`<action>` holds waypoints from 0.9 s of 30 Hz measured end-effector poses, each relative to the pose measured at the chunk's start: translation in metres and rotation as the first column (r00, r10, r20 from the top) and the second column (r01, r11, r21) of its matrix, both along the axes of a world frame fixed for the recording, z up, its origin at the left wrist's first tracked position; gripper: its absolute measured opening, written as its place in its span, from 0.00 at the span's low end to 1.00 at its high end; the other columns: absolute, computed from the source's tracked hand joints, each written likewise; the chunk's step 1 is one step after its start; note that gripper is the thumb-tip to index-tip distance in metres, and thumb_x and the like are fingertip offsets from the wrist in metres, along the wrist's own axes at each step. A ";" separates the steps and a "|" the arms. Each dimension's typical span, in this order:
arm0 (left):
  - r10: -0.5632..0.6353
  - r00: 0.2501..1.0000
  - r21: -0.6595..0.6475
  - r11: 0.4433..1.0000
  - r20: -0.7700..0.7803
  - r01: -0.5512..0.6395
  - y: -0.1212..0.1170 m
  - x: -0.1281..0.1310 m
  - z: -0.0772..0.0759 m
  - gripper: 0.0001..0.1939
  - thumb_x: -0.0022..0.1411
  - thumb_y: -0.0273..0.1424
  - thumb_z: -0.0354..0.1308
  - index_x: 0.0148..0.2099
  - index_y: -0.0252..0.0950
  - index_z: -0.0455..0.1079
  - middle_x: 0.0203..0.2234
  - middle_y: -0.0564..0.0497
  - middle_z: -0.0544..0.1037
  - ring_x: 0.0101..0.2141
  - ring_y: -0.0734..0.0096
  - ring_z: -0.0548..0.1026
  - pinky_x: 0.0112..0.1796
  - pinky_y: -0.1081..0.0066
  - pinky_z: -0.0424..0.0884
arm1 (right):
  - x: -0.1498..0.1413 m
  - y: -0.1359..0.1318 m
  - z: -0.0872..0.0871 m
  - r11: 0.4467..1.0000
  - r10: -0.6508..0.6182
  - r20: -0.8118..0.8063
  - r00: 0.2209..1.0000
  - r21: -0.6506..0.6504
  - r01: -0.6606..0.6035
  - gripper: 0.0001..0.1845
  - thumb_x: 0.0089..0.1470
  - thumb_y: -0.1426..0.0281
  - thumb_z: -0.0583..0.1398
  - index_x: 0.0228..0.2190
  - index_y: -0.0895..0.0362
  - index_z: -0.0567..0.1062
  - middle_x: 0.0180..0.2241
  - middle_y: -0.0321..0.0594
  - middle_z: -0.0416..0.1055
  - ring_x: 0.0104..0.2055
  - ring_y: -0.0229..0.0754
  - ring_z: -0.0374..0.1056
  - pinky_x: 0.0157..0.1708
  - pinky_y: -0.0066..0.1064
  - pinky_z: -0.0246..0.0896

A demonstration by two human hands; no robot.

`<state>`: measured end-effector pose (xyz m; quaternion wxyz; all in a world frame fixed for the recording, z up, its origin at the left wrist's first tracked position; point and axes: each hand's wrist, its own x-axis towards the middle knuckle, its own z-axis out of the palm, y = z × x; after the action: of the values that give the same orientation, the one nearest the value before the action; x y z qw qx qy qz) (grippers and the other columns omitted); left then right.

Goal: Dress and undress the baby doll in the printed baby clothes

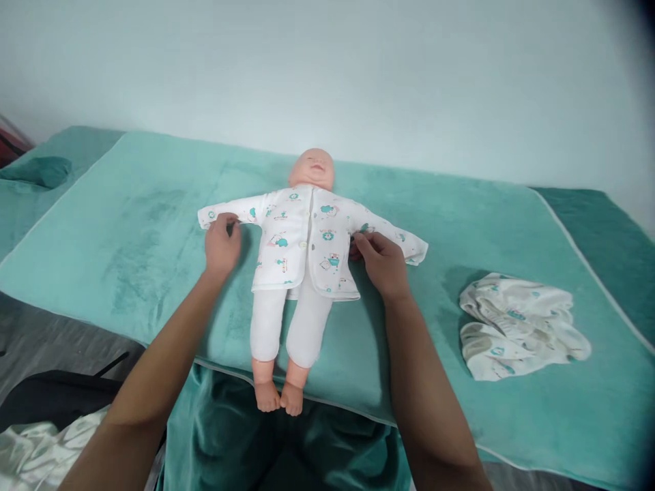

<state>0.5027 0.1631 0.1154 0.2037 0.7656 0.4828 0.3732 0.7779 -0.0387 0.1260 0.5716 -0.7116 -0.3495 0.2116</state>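
A baby doll [313,169] lies on its back, head toward the wall and bare feet toward me. It wears a white printed jacket [286,252], unfastened down the front, and white trousers [269,324]. Both jacket sleeves stretch out sideways. My left hand [222,245] is at the sleeve on the left near its cuff, thumb and fingers closed on the cloth. My right hand [381,262] pinches the other sleeve close to the armpit, fingertips partly hidden. The doll's hands are not visible.
A crumpled printed cloth garment [522,324] lies to the right on the green padded cover [153,273]. Behind stands a pale wall [327,75]. A black object [56,395] and another white printed cloth [46,450] are at lower left. The cover's front edge runs beneath the doll's feet.
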 end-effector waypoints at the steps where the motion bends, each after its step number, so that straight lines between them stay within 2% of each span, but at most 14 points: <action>1: 0.041 0.999 0.025 0.999 0.003 -0.041 0.000 -0.001 -0.001 0.13 0.65 0.27 0.52 0.49 0.37 0.73 0.44 0.43 0.80 0.48 0.55 0.76 0.53 0.56 0.71 | 0.000 0.001 -0.003 1.000 -0.016 0.024 1.000 -0.024 0.017 0.21 0.57 0.49 0.63 0.27 0.54 0.77 0.25 0.37 0.75 0.28 0.43 0.69 0.34 0.37 0.67; 5: 0.207 0.978 0.135 0.969 0.026 -0.208 -0.001 -0.009 -0.002 0.16 0.61 0.24 0.55 0.51 0.37 0.73 0.52 0.40 0.74 0.55 0.52 0.70 0.58 0.54 0.66 | 0.002 0.002 -0.010 0.985 -0.161 0.163 0.973 -0.037 0.169 0.17 0.57 0.53 0.62 0.33 0.54 0.79 0.29 0.40 0.78 0.33 0.47 0.73 0.42 0.41 0.68; 9: 0.232 0.973 0.046 0.972 -0.002 -0.232 0.007 -0.015 -0.006 0.22 0.59 0.22 0.56 0.55 0.37 0.74 0.56 0.38 0.72 0.59 0.47 0.68 0.61 0.50 0.63 | 0.004 0.002 -0.013 0.974 -0.209 0.268 0.940 -0.034 0.226 0.14 0.54 0.58 0.63 0.36 0.54 0.80 0.38 0.43 0.81 0.42 0.50 0.74 0.48 0.43 0.66; 11: 0.250 0.968 -0.021 0.968 -0.009 -0.250 0.011 -0.017 -0.007 0.23 0.60 0.21 0.55 0.56 0.36 0.74 0.57 0.37 0.72 0.59 0.45 0.68 0.62 0.46 0.62 | 0.002 0.002 -0.011 0.980 -0.189 0.225 0.956 -0.022 0.198 0.14 0.54 0.57 0.63 0.36 0.54 0.79 0.37 0.42 0.80 0.41 0.48 0.73 0.46 0.41 0.66; 13: 0.265 0.964 -0.044 0.963 0.018 -0.264 0.011 -0.019 -0.008 0.24 0.60 0.19 0.53 0.57 0.36 0.74 0.58 0.37 0.72 0.60 0.46 0.67 0.63 0.46 0.60 | -0.001 0.000 -0.008 0.992 -0.117 0.171 0.978 -0.027 0.123 0.15 0.56 0.55 0.62 0.35 0.55 0.78 0.33 0.39 0.78 0.36 0.45 0.71 0.41 0.38 0.65; 16: 0.239 0.964 0.079 0.965 0.113 -0.248 0.003 -0.020 -0.005 0.24 0.61 0.19 0.51 0.58 0.36 0.72 0.59 0.39 0.71 0.63 0.51 0.66 0.65 0.52 0.59 | -0.008 -0.002 -0.002 0.996 0.051 0.199 0.979 -0.082 -0.035 0.19 0.60 0.52 0.60 0.30 0.55 0.76 0.26 0.35 0.71 0.31 0.42 0.64 0.34 0.35 0.59; 18: 0.165 0.973 0.158 0.969 0.159 -0.190 -0.009 -0.019 -0.002 0.19 0.65 0.22 0.51 0.56 0.36 0.71 0.56 0.40 0.73 0.59 0.55 0.69 0.62 0.56 0.64 | -0.012 -0.004 0.001 0.989 0.126 0.223 0.967 -0.100 -0.106 0.22 0.61 0.51 0.59 0.26 0.54 0.73 0.24 0.33 0.67 0.29 0.40 0.61 0.31 0.33 0.54; 19: 0.106 0.981 0.154 0.979 0.160 -0.131 -0.015 -0.018 0.000 0.16 0.68 0.26 0.50 0.55 0.36 0.71 0.53 0.41 0.75 0.55 0.57 0.72 0.58 0.58 0.67 | -0.013 -0.005 0.002 0.987 0.149 0.216 0.965 -0.096 -0.131 0.23 0.61 0.50 0.59 0.24 0.54 0.71 0.23 0.32 0.65 0.29 0.39 0.59 0.30 0.32 0.53; 21: -0.051 0.992 0.063 0.997 0.116 0.044 -0.028 -0.016 0.002 0.14 0.72 0.34 0.49 0.52 0.37 0.72 0.45 0.44 0.78 0.44 0.61 0.76 0.49 0.61 0.71 | -0.016 -0.006 0.003 0.983 0.179 0.191 0.965 -0.072 -0.168 0.25 0.60 0.49 0.59 0.23 0.54 0.69 0.22 0.31 0.62 0.27 0.38 0.56 0.29 0.32 0.51; 24: -0.287 0.958 -0.090 0.954 -0.009 0.285 -0.043 -0.013 0.003 0.17 0.73 0.43 0.49 0.44 0.39 0.73 0.35 0.48 0.79 0.35 0.63 0.75 0.39 0.64 0.68 | -0.020 -0.009 0.002 0.981 0.192 0.185 0.964 -0.034 -0.189 0.26 0.56 0.47 0.63 0.22 0.54 0.67 0.20 0.30 0.59 0.26 0.37 0.54 0.28 0.31 0.49; 27: -0.420 0.904 -0.141 0.902 -0.076 0.407 -0.048 -0.013 0.005 0.24 0.74 0.48 0.45 0.31 0.40 0.68 0.26 0.50 0.74 0.30 0.64 0.71 0.33 0.65 0.62 | -0.026 -0.012 0.002 0.981 0.192 0.190 0.963 -0.020 -0.192 0.27 0.57 0.47 0.63 0.20 0.53 0.67 0.19 0.31 0.59 0.24 0.37 0.52 0.27 0.32 0.50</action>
<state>0.4899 0.1153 0.1200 0.2990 0.8553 0.3411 0.2505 0.7517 -0.0504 0.1281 0.5115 -0.6918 -0.4701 0.1969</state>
